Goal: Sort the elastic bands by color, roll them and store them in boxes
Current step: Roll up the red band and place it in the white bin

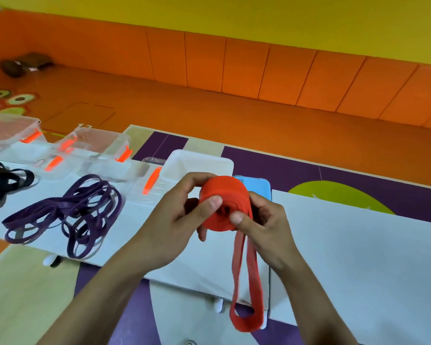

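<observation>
Above the white board's point(358, 245) near edge, both hands, left point(174, 215) and right point(266, 225), gripped a half-rolled flat red elastic band point(222, 207), thumbs pressing its coil.

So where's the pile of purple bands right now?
In the head view, the purple bands lie loose on the white board at the left, between the black bands at the frame's edge and the left hand, in front of the clear boxes.

L hand point(184, 215), R hand point(266, 226): pinch grip
</observation>
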Available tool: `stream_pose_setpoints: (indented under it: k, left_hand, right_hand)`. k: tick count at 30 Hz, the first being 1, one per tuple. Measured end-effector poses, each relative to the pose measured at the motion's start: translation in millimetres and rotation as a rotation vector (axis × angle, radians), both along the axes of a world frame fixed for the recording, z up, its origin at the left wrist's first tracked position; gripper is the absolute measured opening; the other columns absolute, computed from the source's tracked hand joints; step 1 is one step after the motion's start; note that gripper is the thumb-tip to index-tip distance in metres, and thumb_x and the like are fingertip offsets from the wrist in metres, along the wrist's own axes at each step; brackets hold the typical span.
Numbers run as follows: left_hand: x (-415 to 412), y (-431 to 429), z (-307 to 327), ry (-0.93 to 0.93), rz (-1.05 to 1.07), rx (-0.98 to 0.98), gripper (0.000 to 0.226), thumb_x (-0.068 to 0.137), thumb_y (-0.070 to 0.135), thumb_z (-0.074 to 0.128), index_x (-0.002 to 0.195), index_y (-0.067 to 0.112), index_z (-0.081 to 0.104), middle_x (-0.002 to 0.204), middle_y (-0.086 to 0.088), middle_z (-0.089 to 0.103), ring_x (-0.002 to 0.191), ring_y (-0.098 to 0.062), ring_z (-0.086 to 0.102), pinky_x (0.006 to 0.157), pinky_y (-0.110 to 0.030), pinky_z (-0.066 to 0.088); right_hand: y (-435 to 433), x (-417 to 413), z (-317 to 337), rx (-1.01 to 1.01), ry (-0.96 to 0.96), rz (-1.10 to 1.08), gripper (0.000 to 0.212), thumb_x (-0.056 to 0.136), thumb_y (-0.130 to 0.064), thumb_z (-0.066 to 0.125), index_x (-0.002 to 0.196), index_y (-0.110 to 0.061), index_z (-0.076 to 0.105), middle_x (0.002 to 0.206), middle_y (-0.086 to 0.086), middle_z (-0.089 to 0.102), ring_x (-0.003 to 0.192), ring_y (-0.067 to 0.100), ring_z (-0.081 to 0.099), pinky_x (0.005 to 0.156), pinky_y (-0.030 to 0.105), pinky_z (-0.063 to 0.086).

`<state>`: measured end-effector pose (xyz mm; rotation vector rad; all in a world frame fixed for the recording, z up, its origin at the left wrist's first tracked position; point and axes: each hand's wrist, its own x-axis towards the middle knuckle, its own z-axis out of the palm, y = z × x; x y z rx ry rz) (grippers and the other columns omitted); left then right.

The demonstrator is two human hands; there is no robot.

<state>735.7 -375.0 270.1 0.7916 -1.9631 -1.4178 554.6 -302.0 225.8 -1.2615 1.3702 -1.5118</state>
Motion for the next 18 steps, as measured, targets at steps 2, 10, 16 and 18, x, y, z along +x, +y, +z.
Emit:
stream_pose_setpoints:
  k: [2,10,16,18]
  left_hand:
    - [-6,5,-14,0.155,0.071,0.101,0.038,0.091,0.048,0.060,0.122,0.027,0.056,0.108,0.008,0.068,0.067,-0.019,0.067,0.063,-0.031,0.055]
    - [-3,6,-34,0.007,-0.010,0.298,0.035,0.093,0.032,0.064,0.124,0.022,0.050,0.130,0.004,0.060,0.082,-0.031,0.077,0.089,-0.045,0.060]
    - [11,-7,-7,-0.335,-0.120,0.043,0.041,0.081,0.052,0.073,0.117,0.041,0.056,0.108,0.027,0.061,0.071,-0.021,0.073,0.071,-0.031,0.060]
    - [12,-7,-3,-0.384,-0.157,0.024,0.036,0.085,0.054,0.066,0.117,0.043,0.054,0.098,0.026,0.066,0.072,-0.018,0.075,0.071,-0.025,0.053]
  right_hand:
    - [0,10,-4,-0.009,-0.061,-0.066,0.041,0.080,-0.050,0.073,0.108,-0.020,0.073,0.090,0.002,0.073,0.076,0.017,0.068,0.067,0.027,0.056]
    - [9,-10,-9,0.214,0.231,0.059,0.034,0.096,-0.047,0.056,0.125,-0.029,0.061,0.103,-0.019,0.068,0.094,0.004,0.064,0.080,0.014,0.047]
    - [9,-24,16,0.332,0.430,0.276,0.043,0.087,-0.053,0.073,0.125,-0.037,0.062,0.115,-0.016,0.066,0.112,0.008,0.062,0.092,0.031,0.057]
    - [9,-21,19,0.306,0.397,0.241,0.043,0.084,-0.051,0.079,0.122,-0.036,0.065,0.113,-0.014,0.068,0.110,0.010,0.064,0.091,0.035,0.059]
